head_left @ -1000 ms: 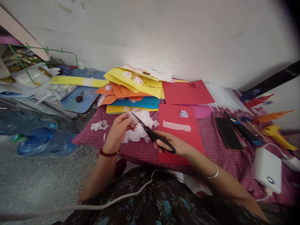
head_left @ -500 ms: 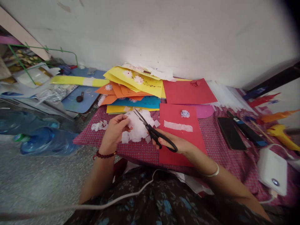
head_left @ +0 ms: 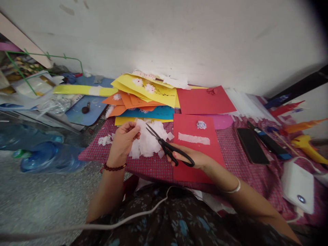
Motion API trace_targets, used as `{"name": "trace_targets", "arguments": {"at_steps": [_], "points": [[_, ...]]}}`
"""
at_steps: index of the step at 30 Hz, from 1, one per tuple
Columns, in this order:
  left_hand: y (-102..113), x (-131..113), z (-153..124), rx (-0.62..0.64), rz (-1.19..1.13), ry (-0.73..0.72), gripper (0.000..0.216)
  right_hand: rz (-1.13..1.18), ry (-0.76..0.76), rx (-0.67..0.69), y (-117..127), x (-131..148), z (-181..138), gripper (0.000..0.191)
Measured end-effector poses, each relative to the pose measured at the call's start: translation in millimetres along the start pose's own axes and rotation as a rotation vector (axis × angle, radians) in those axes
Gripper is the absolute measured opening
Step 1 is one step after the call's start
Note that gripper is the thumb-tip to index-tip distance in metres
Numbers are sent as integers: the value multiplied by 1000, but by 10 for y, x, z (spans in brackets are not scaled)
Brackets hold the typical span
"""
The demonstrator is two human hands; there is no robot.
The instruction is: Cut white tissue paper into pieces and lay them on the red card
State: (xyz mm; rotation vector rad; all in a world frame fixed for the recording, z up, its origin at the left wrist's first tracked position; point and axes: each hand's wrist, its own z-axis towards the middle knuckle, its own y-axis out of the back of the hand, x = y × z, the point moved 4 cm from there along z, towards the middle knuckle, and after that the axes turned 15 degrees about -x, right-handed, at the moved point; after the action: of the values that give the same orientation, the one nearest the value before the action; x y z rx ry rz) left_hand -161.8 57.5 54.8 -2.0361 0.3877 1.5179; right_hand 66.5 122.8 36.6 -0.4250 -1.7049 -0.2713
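Observation:
My left hand (head_left: 122, 142) is closed, pinching the edge of a piece of white tissue paper (head_left: 147, 140) above the checked cloth. My right hand (head_left: 191, 158) grips black scissors (head_left: 169, 147), fingers through the handles, blades slightly apart and pointing up-left at the tissue. A red card sheet (head_left: 197, 147) lies under my right hand; on it rest a white paper strip (head_left: 194, 138) and a small white-blue tuft (head_left: 201, 124).
A stack of yellow, orange, blue and red card (head_left: 151, 95) lies against the wall. Small tissue scraps (head_left: 105, 139) sit at the left of the cloth. A black phone (head_left: 251, 145), a white power bank (head_left: 298, 186) and coloured paper cones (head_left: 304, 136) are on the right. Water bottles (head_left: 51, 155) lie on the floor.
The tissue paper has dropped lower and spread out in my left hand. The scissors' blades have shifted slightly right and stay near the tissue's edge.

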Motion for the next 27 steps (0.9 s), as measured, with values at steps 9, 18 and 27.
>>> {"name": "trace_targets", "arguments": {"at_steps": [9,18,27], "points": [[22,48,18,69,172,82,19,-10,25,28,-1,20,20,51],[4,80,32,67,81,60,18,95,35,60,5,-8,21,56],[-146,86,-90,152,-139,237,19,532,-61,173,-29,-189,51,63]]}}
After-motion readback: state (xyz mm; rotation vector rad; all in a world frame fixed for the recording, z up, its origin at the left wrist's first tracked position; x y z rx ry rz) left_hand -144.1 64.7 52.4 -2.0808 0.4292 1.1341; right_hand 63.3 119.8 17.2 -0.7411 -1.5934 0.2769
